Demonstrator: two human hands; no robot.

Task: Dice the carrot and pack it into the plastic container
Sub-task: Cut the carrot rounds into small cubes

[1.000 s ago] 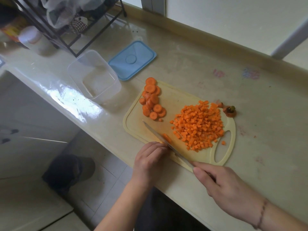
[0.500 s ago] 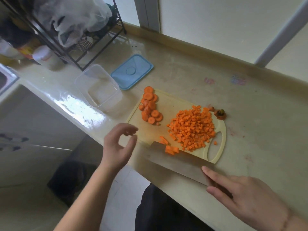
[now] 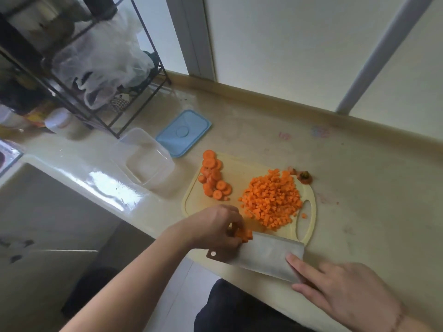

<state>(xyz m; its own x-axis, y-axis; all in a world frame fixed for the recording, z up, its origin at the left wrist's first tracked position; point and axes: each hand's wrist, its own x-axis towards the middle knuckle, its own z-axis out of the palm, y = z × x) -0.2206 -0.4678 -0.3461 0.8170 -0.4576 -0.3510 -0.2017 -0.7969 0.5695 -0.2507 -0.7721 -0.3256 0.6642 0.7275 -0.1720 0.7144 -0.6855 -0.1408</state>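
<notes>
The left hand (image 3: 215, 226), open in the air a moment ago, now pinches fresh dice (image 3: 243, 234) off the tilted cleaver (image 3: 261, 255) the right hand (image 3: 345, 293) grips; slices (image 3: 214, 176) remain, container (image 3: 146, 159) empty.

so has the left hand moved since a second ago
Yes. The left hand lifted off the cutting board, then came back to its near edge, now at carrot bits on the cleaver.

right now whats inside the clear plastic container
Nothing visible: the clear plastic container looks empty, its bare bottom showing through the walls. Its blue lid lies beside it on the counter. The diced carrot is on the cutting board.
</notes>
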